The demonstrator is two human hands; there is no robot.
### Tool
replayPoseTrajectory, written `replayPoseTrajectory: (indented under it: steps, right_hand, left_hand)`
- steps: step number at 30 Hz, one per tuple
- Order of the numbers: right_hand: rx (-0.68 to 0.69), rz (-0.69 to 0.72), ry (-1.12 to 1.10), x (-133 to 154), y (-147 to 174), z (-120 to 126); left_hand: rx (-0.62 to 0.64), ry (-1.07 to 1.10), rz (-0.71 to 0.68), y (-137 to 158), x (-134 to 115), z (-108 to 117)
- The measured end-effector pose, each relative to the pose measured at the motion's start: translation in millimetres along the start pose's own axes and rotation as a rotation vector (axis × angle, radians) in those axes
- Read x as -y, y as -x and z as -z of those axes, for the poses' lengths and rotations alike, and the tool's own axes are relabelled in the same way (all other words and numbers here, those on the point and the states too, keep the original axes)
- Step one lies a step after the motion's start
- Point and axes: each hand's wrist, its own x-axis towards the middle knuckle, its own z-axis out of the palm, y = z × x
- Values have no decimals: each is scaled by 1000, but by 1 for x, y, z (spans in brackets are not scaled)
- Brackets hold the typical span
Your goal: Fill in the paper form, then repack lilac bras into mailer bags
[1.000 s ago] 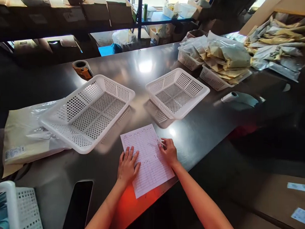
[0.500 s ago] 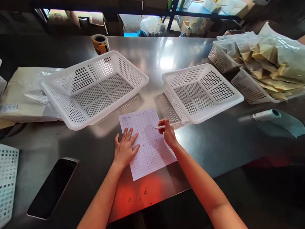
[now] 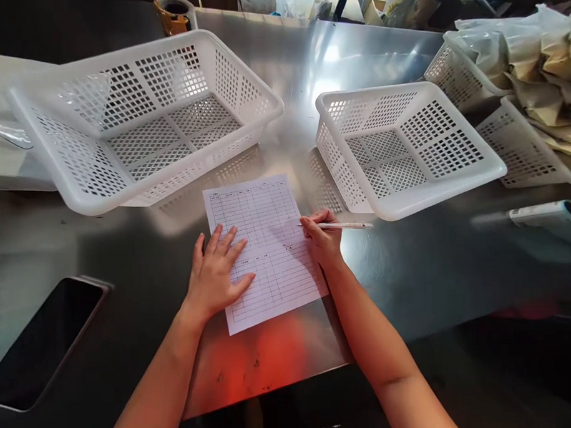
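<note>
A printed form [image 3: 275, 232] with ruled rows and columns lies at a slant on the metal table. Across its left side my left hand [image 3: 218, 268] rests flat, fingers spread. My right hand [image 3: 326, 240] is closed around a white pen [image 3: 353, 226], at the right edge of the sheet. The pen lies nearly level, its tip pointing left over the form's ruled area. Whether the tip touches the paper I cannot tell.
Beyond the form stand a large white plastic basket [image 3: 151, 119] on the left and a smaller white basket [image 3: 412, 150] on the right. A phone [image 3: 44, 340] lies at lower left. Filled baskets [image 3: 526, 144], a roll [image 3: 548, 212] and a tape dispenser [image 3: 175, 16] stand farther out.
The view has moved closer and tilted down, so the baskets and form look larger. My right hand has turned the pen to a flatter angle, showing more of its shaft.
</note>
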Motion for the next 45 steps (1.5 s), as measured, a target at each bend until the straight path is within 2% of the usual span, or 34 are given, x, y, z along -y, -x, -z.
replayPoseTrajectory:
  steps: [5,10,13,20,24,26,28,29,32,34,35,37,39,42,45]
  right_hand:
    - [-103,75,18,29,1,3]
    - [-14,28,167,47,-14,0]
    - [13,32,288,41,-34,-8]
    - [12,165,541,0,-84,-34]
    - [-27,199,635,-11,-92,-37]
    - [-25,225,651,-11,-90,-36]
    - [-25,258,664,-11,-87,-35]
    - [-29,270,675,-10,-86,-34]
    - [-48,285,735,-12,-88,-32]
    - [-73,285,773,-14,-91,-31]
    - [-87,285,786,-15,-93,-30]
    - [-103,290,794,-16,-95,-30]
    - [-106,298,788,-15,-95,-31]
    - [-131,270,781,-14,-93,-32]
    - [-180,230,776,-14,-94,-34]
  left_hand:
    - [-23,30,-36,4,1,3]
    - [-28,67,-47,3,1,3]
    - [-31,99,-55,4,-1,4]
    - [-46,79,-66,5,1,6]
    - [-12,74,-52,2,-1,2]
    - [-40,86,-40,0,-5,2]
    - [-155,69,47,0,-9,9]
    - [-224,36,141,2,-9,15]
    - [-402,-164,560,22,0,40]
    - [-451,-300,796,48,13,53]
    - [-442,-343,866,63,21,57]
    - [-349,-357,910,94,33,60]
    - [-261,-308,862,119,42,61]
    - [-302,-305,834,145,54,66]
    - [-307,-370,889,165,72,78]
